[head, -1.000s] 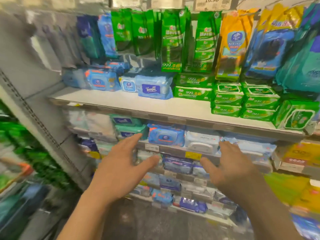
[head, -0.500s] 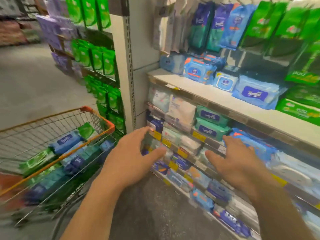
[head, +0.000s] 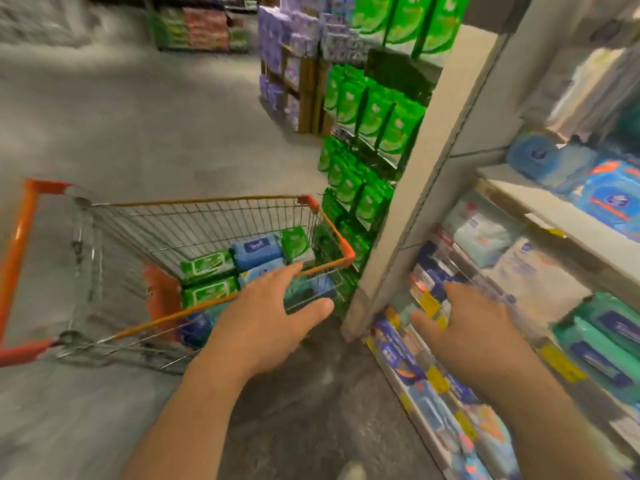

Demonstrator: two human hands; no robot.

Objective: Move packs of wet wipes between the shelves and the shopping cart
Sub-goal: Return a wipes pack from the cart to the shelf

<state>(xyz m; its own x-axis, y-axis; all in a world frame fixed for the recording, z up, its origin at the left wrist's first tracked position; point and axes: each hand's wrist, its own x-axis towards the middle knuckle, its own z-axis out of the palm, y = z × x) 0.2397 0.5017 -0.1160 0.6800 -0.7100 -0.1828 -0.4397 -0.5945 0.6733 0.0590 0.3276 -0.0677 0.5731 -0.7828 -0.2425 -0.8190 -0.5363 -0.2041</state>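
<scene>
Several packs of wet wipes (head: pixel 256 252) already lie at the cart (head: pixel 332 230)'s front end; our left hand (head: pixel 266 323) and right hand (head: pixel 474 327) hover empty, fingers spread, so more moving seems left

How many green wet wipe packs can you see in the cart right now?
3. Two lie flat, one in front of the other, at the shopping cart's left side; a third leans at the far end beside the dark blue pack. More may be hidden underneath.
</scene>
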